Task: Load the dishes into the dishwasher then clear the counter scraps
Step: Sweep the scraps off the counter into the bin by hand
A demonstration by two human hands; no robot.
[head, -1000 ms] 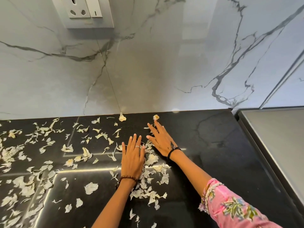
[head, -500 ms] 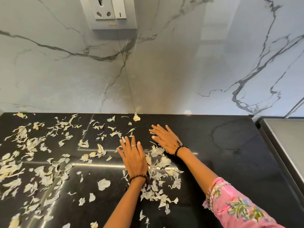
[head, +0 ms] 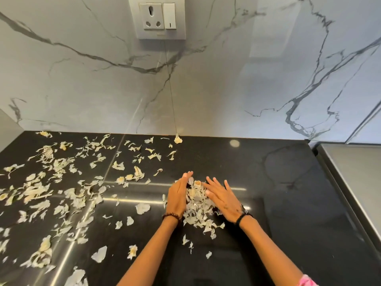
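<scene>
Black stone: the countertop (head: 268, 182) is dark and glossy, under a grey-veined marble wall with a socket plate (head: 157, 17).
Progress: we judge the dishes part as not checkable here, no dishwasher or dishes are in view; the scrap clearing is only at its beginning.
Done: one small heap of peel scraps (head: 198, 205) stands gathered near the middle of the counter.
Left: many scattered peels (head: 47, 188) cover the left half, and a few lie near the back wall.
Hands: our left hand (head: 177, 195) and right hand (head: 221, 198) stand on edge with fingers straight, not curled; they hold nothing.
Position: the heap lies between our two palms, touching both, and some loose pieces are just beside the wrists.
</scene>
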